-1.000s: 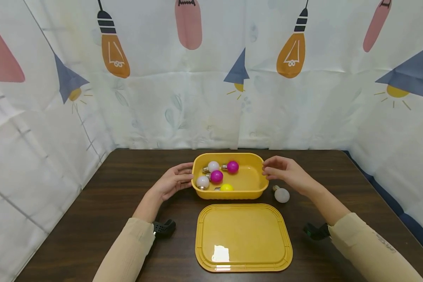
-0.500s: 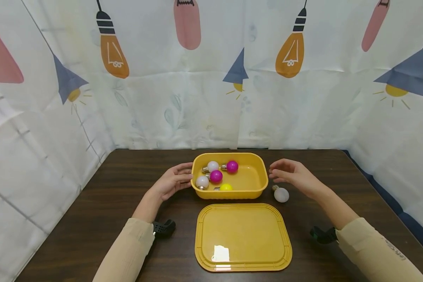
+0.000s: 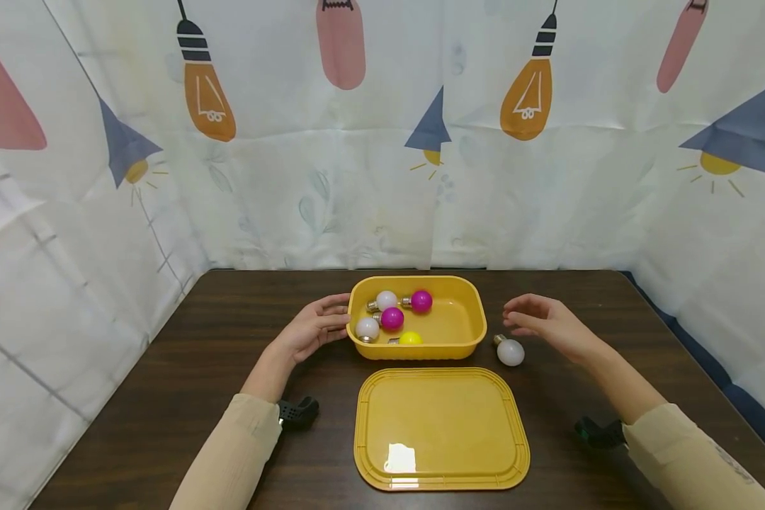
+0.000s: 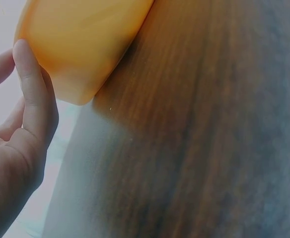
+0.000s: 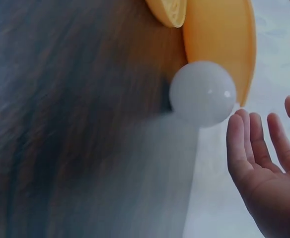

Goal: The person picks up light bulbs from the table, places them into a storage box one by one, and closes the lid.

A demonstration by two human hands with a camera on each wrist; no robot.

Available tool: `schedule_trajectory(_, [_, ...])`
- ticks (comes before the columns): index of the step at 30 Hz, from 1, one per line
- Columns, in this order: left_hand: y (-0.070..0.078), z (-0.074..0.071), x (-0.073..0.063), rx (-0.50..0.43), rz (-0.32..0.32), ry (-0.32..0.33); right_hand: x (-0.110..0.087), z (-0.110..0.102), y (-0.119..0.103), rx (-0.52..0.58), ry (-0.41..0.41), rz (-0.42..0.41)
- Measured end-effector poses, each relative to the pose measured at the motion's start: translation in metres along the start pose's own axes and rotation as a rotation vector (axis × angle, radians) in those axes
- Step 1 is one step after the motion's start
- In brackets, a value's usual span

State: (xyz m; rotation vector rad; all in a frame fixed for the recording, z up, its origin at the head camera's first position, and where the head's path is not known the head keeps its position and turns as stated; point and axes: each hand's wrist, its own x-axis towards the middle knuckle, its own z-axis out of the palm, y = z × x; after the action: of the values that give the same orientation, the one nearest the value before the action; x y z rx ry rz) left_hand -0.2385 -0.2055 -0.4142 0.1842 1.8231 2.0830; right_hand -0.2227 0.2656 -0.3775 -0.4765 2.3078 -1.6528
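A yellow plastic box (image 3: 452, 322) stands on the dark wooden table. Inside it lie two white bulbs (image 3: 367, 328), two magenta bulbs (image 3: 392, 319) and a yellow bulb (image 3: 411, 338). My left hand (image 3: 309, 329) touches the box's left end with its fingers extended; in the left wrist view the fingertips are right at the box wall (image 4: 85, 44). Just right of the box, a loose white bulb (image 3: 511, 353) lies on the table with its screw base toward the box. My right hand (image 3: 551, 326) is beyond and above this bulb, fingers loosely bent and holding nothing.
A flat yellow lid (image 3: 442, 428) lies on the table in front of the box. Dark straps with a camera (image 3: 298, 412) sit at both wrists. A white curtain (image 3: 357, 205) printed with lamps hangs behind the table and at its sides.
My right hand has drawn away from the box's right end, moving right and slightly toward me, near the loose white bulb. The left hand stays at the box.
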Motion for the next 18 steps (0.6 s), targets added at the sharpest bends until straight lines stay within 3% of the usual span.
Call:
schedule_trajectory(9, [0.003, 0.002, -0.001, 0.015, 0.009, -0.008, -0.011, -0.005, 0.009, -0.048, 0.012, 0.062])
schedule_trajectory(18, [0.003, 0.001, -0.001, 0.013, -0.003, 0.001, -0.014, -0.007, 0.014, -0.096, -0.041, 0.091])
